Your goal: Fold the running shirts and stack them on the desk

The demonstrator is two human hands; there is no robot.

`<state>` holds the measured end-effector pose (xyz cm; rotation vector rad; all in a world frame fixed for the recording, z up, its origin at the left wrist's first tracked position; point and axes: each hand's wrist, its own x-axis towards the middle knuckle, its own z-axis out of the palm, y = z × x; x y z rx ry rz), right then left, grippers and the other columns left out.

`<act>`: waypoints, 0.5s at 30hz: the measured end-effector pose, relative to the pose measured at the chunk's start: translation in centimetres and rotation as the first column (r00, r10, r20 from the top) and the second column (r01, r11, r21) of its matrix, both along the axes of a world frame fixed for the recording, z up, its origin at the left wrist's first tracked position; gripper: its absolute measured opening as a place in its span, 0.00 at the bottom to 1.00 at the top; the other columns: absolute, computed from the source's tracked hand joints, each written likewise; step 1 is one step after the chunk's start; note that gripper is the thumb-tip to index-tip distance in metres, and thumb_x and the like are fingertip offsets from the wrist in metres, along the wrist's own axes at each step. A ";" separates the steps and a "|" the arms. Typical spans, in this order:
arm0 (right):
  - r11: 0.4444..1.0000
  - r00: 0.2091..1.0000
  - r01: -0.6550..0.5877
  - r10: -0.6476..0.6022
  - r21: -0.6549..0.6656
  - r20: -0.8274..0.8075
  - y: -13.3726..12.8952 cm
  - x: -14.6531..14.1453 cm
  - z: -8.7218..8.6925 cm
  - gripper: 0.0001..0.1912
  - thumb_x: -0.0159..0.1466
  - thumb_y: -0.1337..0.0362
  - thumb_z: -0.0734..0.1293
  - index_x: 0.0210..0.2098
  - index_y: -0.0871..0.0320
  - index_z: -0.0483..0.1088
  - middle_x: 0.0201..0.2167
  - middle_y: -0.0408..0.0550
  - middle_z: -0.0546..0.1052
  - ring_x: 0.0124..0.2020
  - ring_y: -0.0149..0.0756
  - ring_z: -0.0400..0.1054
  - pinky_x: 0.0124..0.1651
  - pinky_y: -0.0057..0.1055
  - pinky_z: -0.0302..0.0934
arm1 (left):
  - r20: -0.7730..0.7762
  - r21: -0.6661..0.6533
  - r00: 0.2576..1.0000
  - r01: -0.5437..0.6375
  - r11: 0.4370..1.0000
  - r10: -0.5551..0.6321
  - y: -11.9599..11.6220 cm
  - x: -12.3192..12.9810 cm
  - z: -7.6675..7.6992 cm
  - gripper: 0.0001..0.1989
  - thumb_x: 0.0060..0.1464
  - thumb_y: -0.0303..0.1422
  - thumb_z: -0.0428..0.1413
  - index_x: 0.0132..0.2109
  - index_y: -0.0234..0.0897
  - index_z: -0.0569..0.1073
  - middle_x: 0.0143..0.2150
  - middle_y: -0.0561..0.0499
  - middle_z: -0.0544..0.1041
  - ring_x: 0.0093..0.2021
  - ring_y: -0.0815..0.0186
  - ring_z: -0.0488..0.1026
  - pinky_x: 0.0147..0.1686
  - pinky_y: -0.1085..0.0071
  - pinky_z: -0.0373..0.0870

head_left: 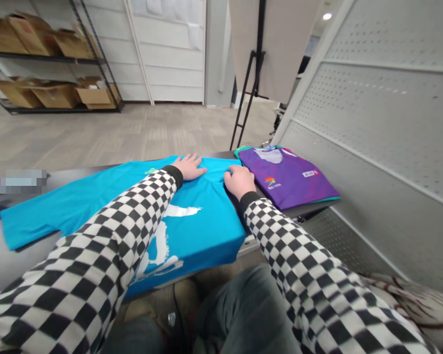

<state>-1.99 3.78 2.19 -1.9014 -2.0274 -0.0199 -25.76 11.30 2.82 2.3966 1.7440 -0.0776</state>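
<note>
Splayed left [188, 167], curled right [240, 181] on shirt [216, 231]

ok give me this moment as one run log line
left hand: spread flat on blue shirt | right hand: curled at blue shirt's edge, grip unclear | purple shirt: folded, alongside

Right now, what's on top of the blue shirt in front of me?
Your left hand lies spread on the blue shirt, and your right hand touches its edge. White print shows, but your left sleeve covers part of the fabric, hiding whatever print lies beneath.
</note>
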 end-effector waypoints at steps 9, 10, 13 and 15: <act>0.999 1.000 -0.012 0.012 -0.030 0.014 -0.2 -0.1 -0.4 0.21 0.76 0.60 0.57 0.53 0.57 0.81 0.64 0.63 0.81 0.65 0.57 0.69 0.67 0.54 0.62 | 0.038 0.076 0.999 0.008 0.997 -0.011 -1.3 0.6 -1.2 0.50 0.74 0.62 0.36 0.87 0.31 0.47 0.88 0.39 0.44 0.87 0.42 0.41 0.83 0.38 0.40; 1.000 1.000 -0.004 0.005 -0.029 0.012 -0.3 -0.2 -0.3 0.21 0.76 0.59 0.57 0.53 0.57 0.81 0.64 0.63 0.81 0.65 0.58 0.69 0.67 0.55 0.62 | 0.039 0.066 0.999 0.002 0.998 -0.005 -1.3 0.7 -1.2 0.50 0.73 0.62 0.36 0.87 0.32 0.47 0.88 0.39 0.44 0.87 0.41 0.41 0.82 0.37 0.39; 0.999 1.000 0.009 -0.009 -0.034 0.003 -0.4 -0.2 0.1 0.21 0.76 0.59 0.58 0.53 0.57 0.81 0.64 0.63 0.81 0.64 0.59 0.70 0.66 0.55 0.63 | 0.058 0.082 0.998 -0.013 0.997 0.008 -1.3 0.8 -1.0 0.48 0.74 0.62 0.37 0.87 0.35 0.49 0.88 0.38 0.45 0.87 0.40 0.42 0.82 0.35 0.37; 0.999 1.000 0.009 -0.009 -0.043 0.002 -0.5 -0.3 0.2 0.21 0.76 0.59 0.58 0.53 0.58 0.81 0.63 0.63 0.81 0.64 0.60 0.69 0.65 0.55 0.63 | 0.075 0.118 0.997 -0.007 0.993 -0.002 -1.4 0.9 -0.8 0.47 0.75 0.61 0.36 0.86 0.35 0.51 0.88 0.38 0.46 0.87 0.41 0.42 0.82 0.36 0.35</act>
